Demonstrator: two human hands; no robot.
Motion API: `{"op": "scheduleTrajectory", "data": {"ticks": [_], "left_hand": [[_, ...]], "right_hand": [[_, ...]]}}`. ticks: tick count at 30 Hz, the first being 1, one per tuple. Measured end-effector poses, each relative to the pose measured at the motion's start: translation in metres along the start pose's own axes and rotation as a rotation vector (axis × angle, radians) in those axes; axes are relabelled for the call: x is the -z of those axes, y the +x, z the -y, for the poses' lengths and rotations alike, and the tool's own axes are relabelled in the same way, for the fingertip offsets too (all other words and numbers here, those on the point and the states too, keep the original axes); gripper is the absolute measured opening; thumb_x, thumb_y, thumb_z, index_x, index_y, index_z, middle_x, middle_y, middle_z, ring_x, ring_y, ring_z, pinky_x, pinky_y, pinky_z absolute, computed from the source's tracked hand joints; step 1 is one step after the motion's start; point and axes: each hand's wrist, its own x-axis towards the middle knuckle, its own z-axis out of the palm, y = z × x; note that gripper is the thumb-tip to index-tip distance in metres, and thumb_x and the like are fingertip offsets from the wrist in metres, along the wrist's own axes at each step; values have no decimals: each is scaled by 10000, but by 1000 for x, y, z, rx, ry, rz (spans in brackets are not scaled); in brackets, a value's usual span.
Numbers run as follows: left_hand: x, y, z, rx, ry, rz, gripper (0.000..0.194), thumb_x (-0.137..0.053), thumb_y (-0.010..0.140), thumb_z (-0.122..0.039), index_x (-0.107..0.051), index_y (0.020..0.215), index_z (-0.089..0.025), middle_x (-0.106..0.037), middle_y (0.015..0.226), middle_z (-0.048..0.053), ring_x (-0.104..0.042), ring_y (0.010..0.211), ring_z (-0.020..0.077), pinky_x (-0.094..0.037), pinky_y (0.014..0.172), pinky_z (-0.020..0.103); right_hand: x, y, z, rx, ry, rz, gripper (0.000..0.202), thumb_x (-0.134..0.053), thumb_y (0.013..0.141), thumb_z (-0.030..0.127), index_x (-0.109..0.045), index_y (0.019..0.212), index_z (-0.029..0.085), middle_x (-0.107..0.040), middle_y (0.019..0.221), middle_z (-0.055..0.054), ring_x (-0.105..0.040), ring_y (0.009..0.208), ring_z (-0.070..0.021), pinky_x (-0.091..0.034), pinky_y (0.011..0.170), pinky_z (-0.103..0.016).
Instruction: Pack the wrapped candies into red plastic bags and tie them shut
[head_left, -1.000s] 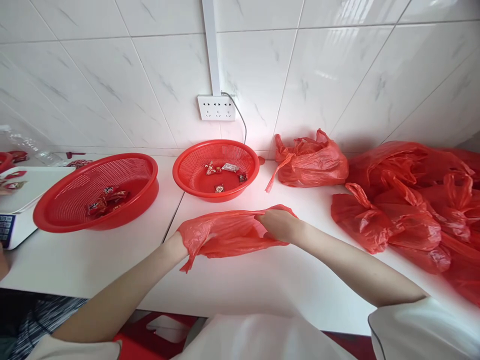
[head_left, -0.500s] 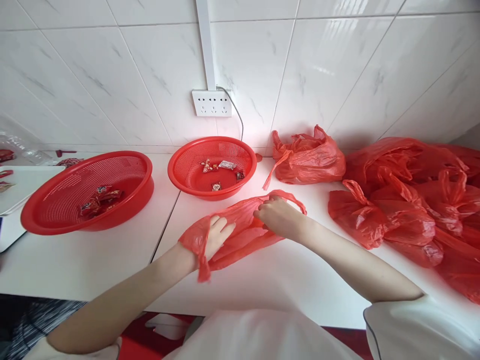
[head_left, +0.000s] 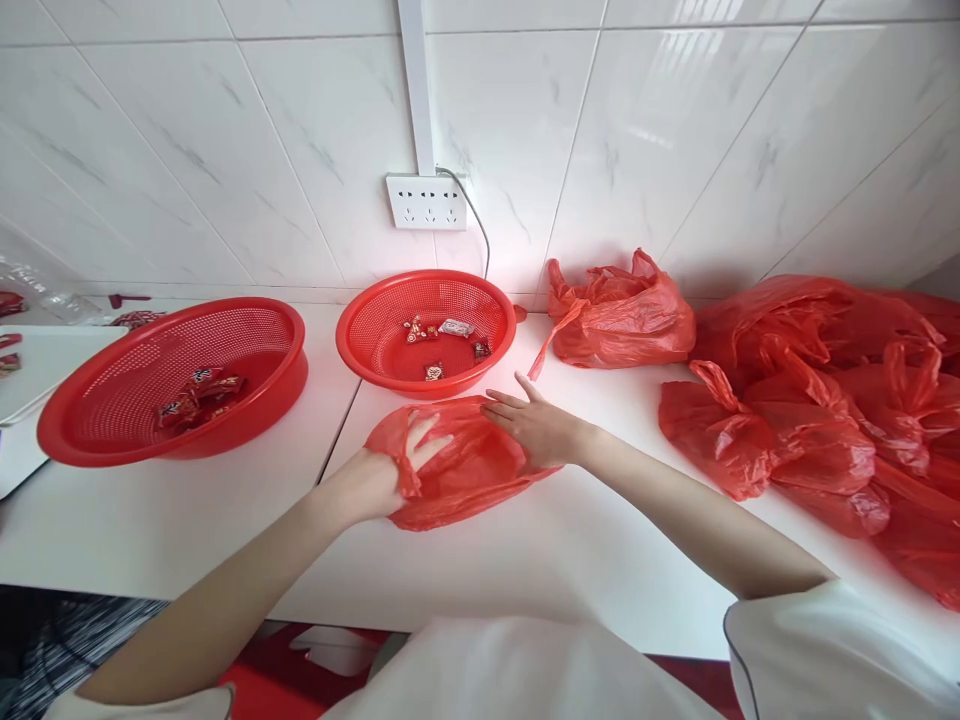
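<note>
A red plastic bag (head_left: pixel 465 490) lies on the white table in front of me, its mouth spread wide. My left hand (head_left: pixel 401 468) is at the bag's left side, fingers apart, with a bag handle looped over it near the thumb and wrist. At the right rim, my right hand (head_left: pixel 536 428) is open with its fingers spread, touching the plastic. Just behind the bag stands a round red basket (head_left: pixel 352 345) holding several small wrapped sweets (head_left: pixel 433 372).
A larger red basket (head_left: pixel 67 430) with red packets (head_left: pixel 199 395) stands tilted at the left. One filled red bag (head_left: pixel 626 325) sits by the wall, and several tied red bags (head_left: pixel 810 400) are heaped at the right. A socket strip (head_left: pixel 427 203) is on the tiled wall.
The bag's mouth has widened and the bag has settled lower. My right hand has let go of the rim and opened. My left hand has shifted slightly left.
</note>
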Motion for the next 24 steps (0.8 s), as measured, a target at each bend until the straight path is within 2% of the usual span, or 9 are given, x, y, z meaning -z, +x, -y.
{"op": "scheduleTrajectory", "data": {"ticks": [3,7,10,13,15,17,20,22,24], "left_hand": [[-7,1,21,-1,7,127,877,-683,652,-187,-387,1474,-256,-330,1556,106,-342,1395,377,-399,1068,453],[-17,6,34,-75,-194,129,963,-728,673,-273,-270,1520,-238,-344,1545,124,-370,1388,321,-322,1136,449],[-20,7,37,-63,-337,86,865,-729,705,-307,-356,1484,-256,-407,1511,107,-420,1360,307,-347,1128,435],[-19,7,44,31,-453,55,818,-803,630,-356,-507,1385,-254,-454,1481,96,-397,1376,324,-305,1150,452],[-13,12,49,130,-668,68,720,-785,652,-441,-575,1313,-247,-503,1442,104,-424,1360,322,-333,1130,457],[-5,21,51,261,-1029,40,661,-661,746,-580,-586,1282,-202,-578,1354,154,-544,1255,315,-454,1026,437],[5,44,46,510,-1504,-50,791,-463,803,-723,-582,1222,-63,-653,1182,259,-687,1008,310,-587,743,343],[6,62,39,634,-1633,-120,781,-489,806,-703,-585,1179,-23,-679,1090,272,-708,942,303,-589,633,278],[2,77,33,647,-1690,-253,646,-557,825,-589,-575,1190,-55,-703,1035,222,-712,939,292,-593,632,254]], "right_hand": [[-23,2,-21,-86,126,115,990,-664,731,464,-229,1527,66,-270,1565,-185,-110,1478,-353,81,1170,-566],[-43,-3,-33,-151,296,152,1014,-657,737,470,-137,1557,180,-208,1600,-109,-24,1492,-327,84,1168,-566],[-49,-8,-33,-138,388,93,1038,-704,702,469,-160,1553,232,-214,1601,-80,23,1495,-303,113,1162,-563],[-45,-13,-30,-154,468,33,1005,-747,672,478,-276,1525,231,-274,1580,-98,-34,1493,-321,86,1166,-573],[-37,-16,-28,-184,532,-23,829,-722,722,492,-418,1458,261,-345,1549,-97,-146,1480,-327,13,1168,-596],[-23,-19,-23,-212,566,-138,544,-638,824,482,-570,1326,284,-435,1499,-83,-298,1434,-319,-68,1162,-613],[10,-21,-10,-206,526,-389,311,-525,929,409,-674,1156,256,-573,1375,-86,-466,1334,-284,-236,1144,-565],[35,-20,1,-185,504,-524,288,-511,946,376,-677,1138,240,-605,1328,-96,-515,1289,-254,-376,1088,-475],[58,-20,13,-218,502,-638,292,-507,952,370,-661,1162,239,-576,1361,-94,-548,1254,-230,-458,1018,-400]]}}
